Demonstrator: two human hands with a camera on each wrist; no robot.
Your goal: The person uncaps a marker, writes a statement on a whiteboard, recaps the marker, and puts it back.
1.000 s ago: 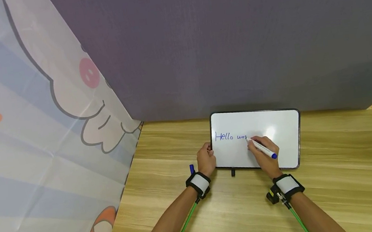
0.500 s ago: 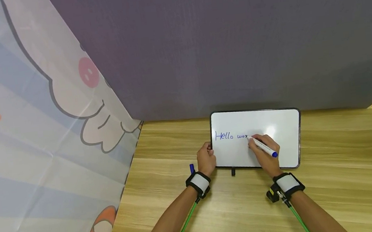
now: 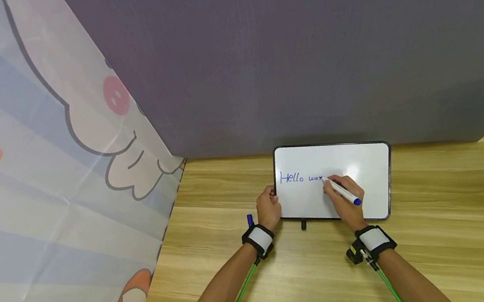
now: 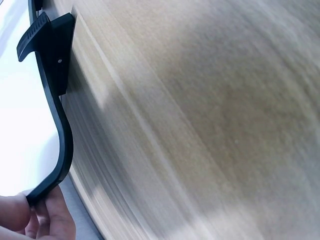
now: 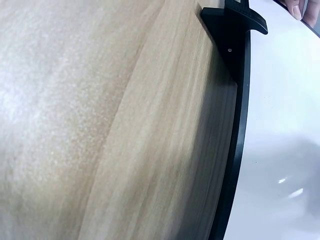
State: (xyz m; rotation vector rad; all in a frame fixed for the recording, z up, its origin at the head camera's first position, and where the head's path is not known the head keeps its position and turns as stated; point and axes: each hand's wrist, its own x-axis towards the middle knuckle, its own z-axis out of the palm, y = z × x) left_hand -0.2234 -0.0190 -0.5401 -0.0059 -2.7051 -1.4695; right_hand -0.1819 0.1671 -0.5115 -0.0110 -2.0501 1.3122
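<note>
A small whiteboard (image 3: 369,175) with a black frame carries blue handwriting (image 3: 291,177), "Hello wor", on its left half. My left hand (image 3: 269,209) grips the board's left edge; in the left wrist view its thumb (image 4: 14,212) is on the face and its fingers are underneath. With my right hand (image 3: 348,201) I pinch a white whiteboard marker (image 3: 343,192) with a blue end, its tip at the last letter. In the right wrist view the right hand and marker are out of sight.
A black stand-like piece (image 3: 303,224) juts from the board's near edge. Beside the left wrist strap (image 3: 259,238) lies a blue object (image 3: 250,219), partly hidden. Behind the wooden table (image 3: 448,206) rises a dark grey panel (image 3: 284,55); a printed cloth (image 3: 58,204) hangs at left.
The marker tip has shifted slightly right, and the letter after "wo" now has more strokes, reading as an "r". My left hand keeps its hold on the board.
</note>
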